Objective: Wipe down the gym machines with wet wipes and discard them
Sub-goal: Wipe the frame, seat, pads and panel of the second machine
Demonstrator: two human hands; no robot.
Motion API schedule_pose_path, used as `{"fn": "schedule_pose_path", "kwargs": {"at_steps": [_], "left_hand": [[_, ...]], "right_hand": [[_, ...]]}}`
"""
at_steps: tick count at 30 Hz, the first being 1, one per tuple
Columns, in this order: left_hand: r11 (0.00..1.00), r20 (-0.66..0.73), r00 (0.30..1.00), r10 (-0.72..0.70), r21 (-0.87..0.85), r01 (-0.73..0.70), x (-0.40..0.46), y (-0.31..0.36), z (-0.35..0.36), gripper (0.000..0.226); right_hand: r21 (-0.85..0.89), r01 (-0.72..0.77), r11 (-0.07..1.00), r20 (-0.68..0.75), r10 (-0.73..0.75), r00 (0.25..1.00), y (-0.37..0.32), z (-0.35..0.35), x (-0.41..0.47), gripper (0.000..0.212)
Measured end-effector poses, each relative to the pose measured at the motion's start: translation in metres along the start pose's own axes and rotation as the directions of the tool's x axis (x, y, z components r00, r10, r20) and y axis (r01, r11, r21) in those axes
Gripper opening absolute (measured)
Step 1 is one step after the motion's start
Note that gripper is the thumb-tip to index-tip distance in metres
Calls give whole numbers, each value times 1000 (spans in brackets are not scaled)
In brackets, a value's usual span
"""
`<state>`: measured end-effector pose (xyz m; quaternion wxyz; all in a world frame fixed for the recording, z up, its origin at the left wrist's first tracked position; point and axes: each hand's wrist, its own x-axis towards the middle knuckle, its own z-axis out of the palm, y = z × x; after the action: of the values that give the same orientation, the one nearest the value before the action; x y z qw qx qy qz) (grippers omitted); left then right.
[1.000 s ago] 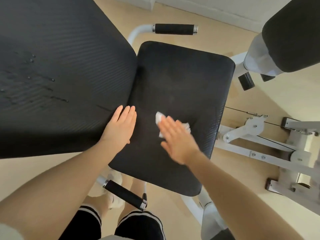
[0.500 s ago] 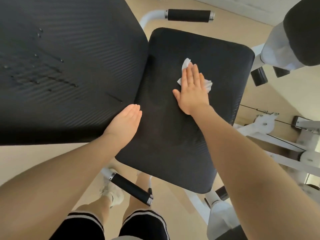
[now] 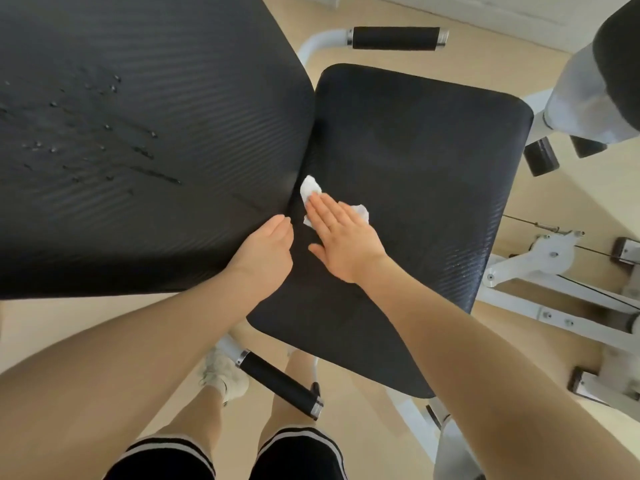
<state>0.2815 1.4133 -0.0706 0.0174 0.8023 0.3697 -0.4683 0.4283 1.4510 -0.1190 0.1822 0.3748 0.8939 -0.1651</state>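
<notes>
Centre frame: right hand (image 3: 341, 242), fingers flat, presses the wet wipe (image 3: 309, 189) onto the seat pad (image 3: 415, 161) beside the flat-fingered left hand (image 3: 265, 252); limp and light, the wipe likely suits pinching at its bunched upper end.

Most of the white wipe (image 3: 313, 194) is hidden under the flat fingers (image 3: 329, 211) of the right hand (image 3: 343, 237). Only its crumpled ends stick out past them.

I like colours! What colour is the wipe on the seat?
White. The wipe shows clearly in the head view.
</notes>
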Motion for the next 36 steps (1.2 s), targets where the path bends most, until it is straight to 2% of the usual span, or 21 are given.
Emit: {"fn": "schedule_pose_path", "kwargs": {"at_steps": [3,6,9,11,12,13,15,18,21,23,24,25,27,29,31,34,36], "left_hand": [[1000,-13,1000,22,-3,-22,-2,-3,2,43],[997,-48,999,-16,-73,13,-5,-4,0,39],[961,-205,974,-96,-275,37,-18,-10,-6,37],[965,-399,908,-125,-262,18,-29,-18,-12,38],[972,-412,905,-106,-235,7,-36,-22,-15,40],[978,-363,929,-76,-208,-1,-40,-23,-13,42],[982,-166,986,-25,-190,-7,-45,-23,-9,39],[996,-165,986,12,-81,-26,-54,-18,-4,41],[996,-186,982,37,-71,-51,-58,-5,11,44],[992,-223,974,40,-110,-66,-59,9,20,43],[987,-245,969,34,-146,-71,-58,15,25,44],[980,-258,965,36,-180,-85,-56,23,32,46],[961,-285,957,52,-247,-126,-48,36,47,59],[941,-298,953,49,-306,-144,-41,43,55,72],[902,-269,962,41,-404,-151,-42,50,57,77],[830,-189,981,40,-540,-138,-45,55,56,78],[828,-178,982,59,-540,-147,-47,52,56,79]], "right_hand": [[46,-85,995,-35,86,996,7,-16,44,64],[53,-79,995,-20,80,997,8,-21,53,62],[117,5,993,-10,-4,1000,-9,-10,22,63],[142,73,987,40,-79,996,-30,2,-9,63],[139,98,985,74,-109,991,-43,8,-25,63],[129,119,984,102,-132,986,-55,15,-40,64],[118,145,982,169,-164,972,-78,26,-63,66],[114,139,984,218,-161,963,-99,36,-86,64],[48,120,992,217,-128,968,-94,37,-91,60],[25,22,999,139,-25,990,-76,37,-87,58],[63,-112,992,56,108,993,-65,39,-86,59],[141,-285,948,-31,292,956,-54,40,-87,63],[286,-563,775,-108,610,785,-35,45,-92,65],[360,-683,636,-60,746,663,-32,50,-92,60],[375,-689,620,-53,756,652,-52,50,-89,61],[275,-592,758,-77,631,772,-110,70,-101,63],[196,-528,826,-44,545,837,-145,84,-113,65]]}}
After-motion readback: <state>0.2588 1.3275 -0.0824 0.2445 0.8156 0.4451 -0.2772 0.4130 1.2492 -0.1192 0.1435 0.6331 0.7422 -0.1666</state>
